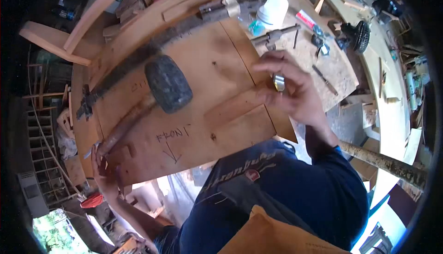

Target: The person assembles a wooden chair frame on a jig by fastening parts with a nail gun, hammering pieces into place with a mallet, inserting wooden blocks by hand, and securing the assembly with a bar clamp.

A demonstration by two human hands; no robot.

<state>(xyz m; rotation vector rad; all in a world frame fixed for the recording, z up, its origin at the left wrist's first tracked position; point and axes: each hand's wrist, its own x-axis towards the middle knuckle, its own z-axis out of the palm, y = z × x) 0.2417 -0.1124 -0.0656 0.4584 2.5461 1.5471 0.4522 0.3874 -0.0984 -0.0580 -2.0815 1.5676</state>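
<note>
A wide wooden panel [194,136], marked "FRONT" with an arrow, lies before me. A mallet with a dark, blocky head [168,84] rests on it, its wooden handle [127,122] running to the lower left. At the panel's left edge, my left hand [105,173] is curled near the handle's end; what its fingers close on is partly hidden. My right hand [297,90] hovers by the panel's right end with fingers apart, slightly blurred. A shiny metal piece [279,82] shows between its thumb and fingers, apparently behind them. A long bar clamp [147,41] crosses the panel's far side.
Another clamp screw with a T-handle [274,36] sits beyond my right hand. A white jug [273,9], a red and white tube or box [305,18] and a thin tool [325,79] are on the bench. Upright wooden pieces [60,41] stand at the far left. A rusty pipe [383,161] lies at right.
</note>
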